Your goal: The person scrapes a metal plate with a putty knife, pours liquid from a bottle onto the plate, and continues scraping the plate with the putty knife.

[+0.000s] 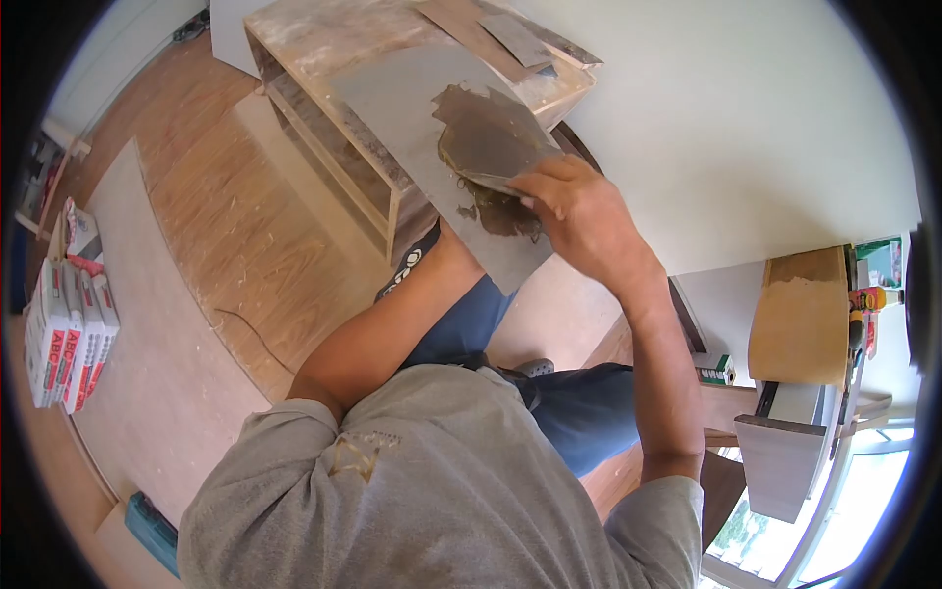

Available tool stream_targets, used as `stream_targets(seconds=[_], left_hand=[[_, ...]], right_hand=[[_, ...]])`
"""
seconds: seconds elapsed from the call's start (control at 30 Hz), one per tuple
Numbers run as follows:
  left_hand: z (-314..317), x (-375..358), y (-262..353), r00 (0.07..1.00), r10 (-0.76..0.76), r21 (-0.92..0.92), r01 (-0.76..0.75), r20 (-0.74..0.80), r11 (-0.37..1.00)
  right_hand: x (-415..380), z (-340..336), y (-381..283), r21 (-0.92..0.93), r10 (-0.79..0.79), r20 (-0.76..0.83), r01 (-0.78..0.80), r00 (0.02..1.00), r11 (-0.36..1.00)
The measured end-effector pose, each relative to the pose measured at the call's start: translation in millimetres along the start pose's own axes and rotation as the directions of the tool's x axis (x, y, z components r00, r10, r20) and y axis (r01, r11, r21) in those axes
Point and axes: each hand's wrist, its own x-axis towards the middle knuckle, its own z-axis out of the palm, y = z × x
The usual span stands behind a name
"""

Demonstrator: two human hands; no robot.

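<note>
A thin grey sheet (392,98) slopes above my lap and over the front of a wooden cabinet. A wet brown patch of what looks like glue (456,103) is smeared across its middle. My right hand (574,211) is closed, thumb and fingers pinching a thin flat spreader (496,177) whose edge lies in the brown patch. My left forearm reaches under the sheet, so the left hand is hidden and its grip does not show.
The wooden cabinet (324,29) lies ahead, with flat offcuts (515,39) on top. Stacked white packs marked ABC (74,334) stand at left beside a pale floor panel (157,324). A white wall rises at right, near a drawer (782,456) and a tan board (800,319).
</note>
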Motion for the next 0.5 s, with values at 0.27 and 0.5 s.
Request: stream_targets(seconds=[0.27,0.5], left_hand=[[-9.3,4.7,6.9,0.98,-0.057,-0.001,0.058,0.193,0.998],[-0.4,13.1,13.1,0.989,-0.147,0.252,0.136,0.025,0.958]], right_hand=[[-31.2,-37.4,-41.4,0.098,0.003,0.134,-0.016,0.991,0.995],[-26.5,-42.4,-24.7,0.264,0.044,-0.07,-0.024,0.997,0.964]])
